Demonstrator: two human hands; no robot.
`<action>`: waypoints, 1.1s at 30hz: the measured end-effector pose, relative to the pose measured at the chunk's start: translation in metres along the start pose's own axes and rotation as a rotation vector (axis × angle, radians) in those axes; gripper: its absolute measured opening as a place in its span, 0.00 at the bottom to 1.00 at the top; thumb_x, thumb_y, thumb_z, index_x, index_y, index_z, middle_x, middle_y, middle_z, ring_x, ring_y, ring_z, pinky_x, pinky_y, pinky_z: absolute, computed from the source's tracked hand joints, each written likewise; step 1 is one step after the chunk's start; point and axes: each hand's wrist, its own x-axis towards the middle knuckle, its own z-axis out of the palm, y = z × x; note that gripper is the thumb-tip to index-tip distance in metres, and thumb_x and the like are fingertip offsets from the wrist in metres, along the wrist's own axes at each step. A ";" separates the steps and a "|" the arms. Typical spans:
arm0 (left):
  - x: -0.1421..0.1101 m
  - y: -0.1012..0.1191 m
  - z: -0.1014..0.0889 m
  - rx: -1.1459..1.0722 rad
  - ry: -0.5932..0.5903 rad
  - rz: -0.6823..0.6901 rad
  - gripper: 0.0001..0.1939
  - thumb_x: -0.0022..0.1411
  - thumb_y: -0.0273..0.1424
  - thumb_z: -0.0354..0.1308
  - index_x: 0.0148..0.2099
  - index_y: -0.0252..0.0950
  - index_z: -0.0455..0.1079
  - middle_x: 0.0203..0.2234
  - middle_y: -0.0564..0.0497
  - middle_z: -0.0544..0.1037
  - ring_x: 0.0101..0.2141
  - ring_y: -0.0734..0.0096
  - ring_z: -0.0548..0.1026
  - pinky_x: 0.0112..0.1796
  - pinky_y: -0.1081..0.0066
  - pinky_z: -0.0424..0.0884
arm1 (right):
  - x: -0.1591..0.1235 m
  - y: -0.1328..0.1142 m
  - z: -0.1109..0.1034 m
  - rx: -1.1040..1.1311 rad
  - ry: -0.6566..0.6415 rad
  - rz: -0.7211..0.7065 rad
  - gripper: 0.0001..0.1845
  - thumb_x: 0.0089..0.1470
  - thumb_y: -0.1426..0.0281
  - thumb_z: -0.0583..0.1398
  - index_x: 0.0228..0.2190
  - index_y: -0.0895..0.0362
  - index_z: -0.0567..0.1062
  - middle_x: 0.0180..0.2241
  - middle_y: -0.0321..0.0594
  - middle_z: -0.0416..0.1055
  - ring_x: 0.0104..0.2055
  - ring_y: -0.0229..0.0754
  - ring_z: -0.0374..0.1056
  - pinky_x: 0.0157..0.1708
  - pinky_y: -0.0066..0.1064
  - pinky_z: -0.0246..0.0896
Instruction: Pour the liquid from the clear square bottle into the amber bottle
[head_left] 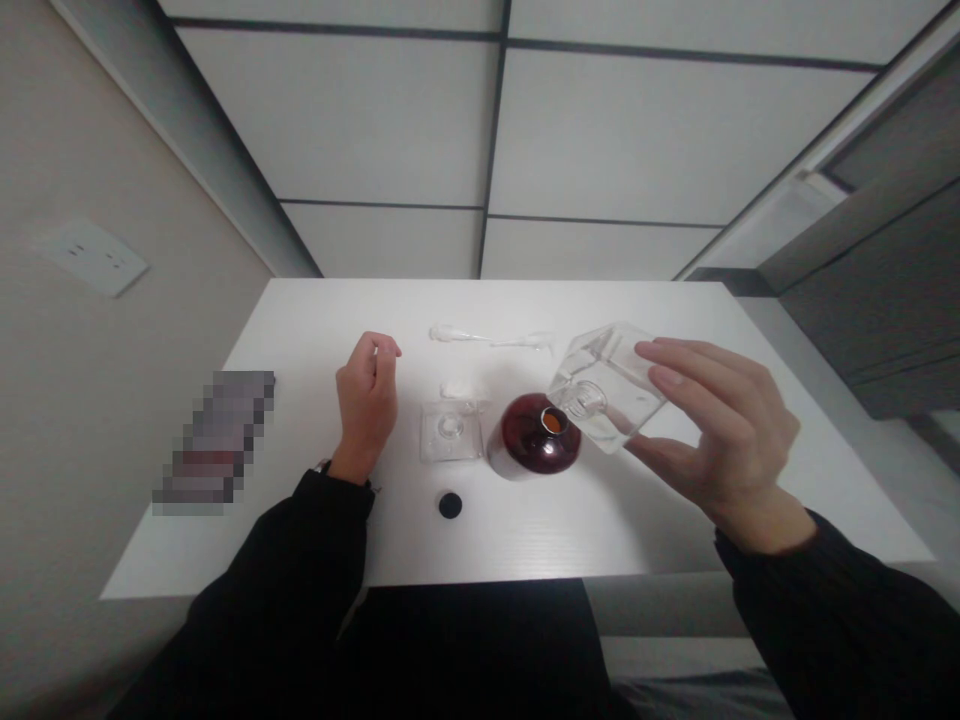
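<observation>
My right hand [720,425] grips a clear square glass bottle [604,385], tilted so its neck points down at the open mouth of a dark red-brown round bottle [534,437] standing on the white table [615,520]. My left hand [367,400] rests on its edge on the table to the left, fingers curled in, nothing visible in them. A clear square stopper [450,430] lies between my left hand and the brown bottle. A small black cap [450,505] lies nearer to me.
A clear plastic pipette [487,337] lies across the far middle of the table. A blurred-out flat object [217,440] sits at the table's left edge. The wall with a socket [94,257] is close on the left.
</observation>
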 end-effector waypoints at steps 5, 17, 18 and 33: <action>0.000 0.000 0.000 0.004 -0.007 0.000 0.13 0.74 0.35 0.47 0.35 0.40 0.65 0.20 0.59 0.60 0.20 0.73 0.56 0.27 0.67 0.52 | 0.000 -0.001 -0.001 -0.001 0.007 -0.013 0.54 0.53 0.68 0.75 0.73 0.51 0.58 0.59 0.48 0.78 0.55 0.56 0.79 0.50 0.46 0.81; 0.000 0.000 0.000 0.000 -0.011 0.008 0.13 0.74 0.34 0.47 0.35 0.40 0.65 0.21 0.58 0.61 0.21 0.73 0.58 0.28 0.67 0.52 | -0.002 0.004 0.000 -0.049 0.019 -0.035 0.37 0.56 0.68 0.73 0.63 0.50 0.69 0.53 0.45 0.81 0.53 0.51 0.80 0.49 0.43 0.82; 0.000 0.000 0.000 -0.002 -0.012 0.007 0.13 0.74 0.34 0.47 0.35 0.40 0.65 0.20 0.58 0.61 0.21 0.73 0.57 0.27 0.67 0.52 | -0.002 0.004 0.000 -0.042 0.026 -0.035 0.35 0.55 0.68 0.73 0.61 0.49 0.70 0.54 0.45 0.81 0.53 0.51 0.80 0.49 0.43 0.82; 0.000 -0.001 0.001 -0.021 -0.007 0.021 0.14 0.75 0.35 0.47 0.35 0.39 0.65 0.20 0.59 0.61 0.20 0.74 0.57 0.27 0.67 0.52 | 0.000 0.004 0.003 -0.066 0.060 -0.074 0.33 0.59 0.72 0.71 0.62 0.59 0.69 0.52 0.49 0.81 0.56 0.49 0.78 0.52 0.40 0.80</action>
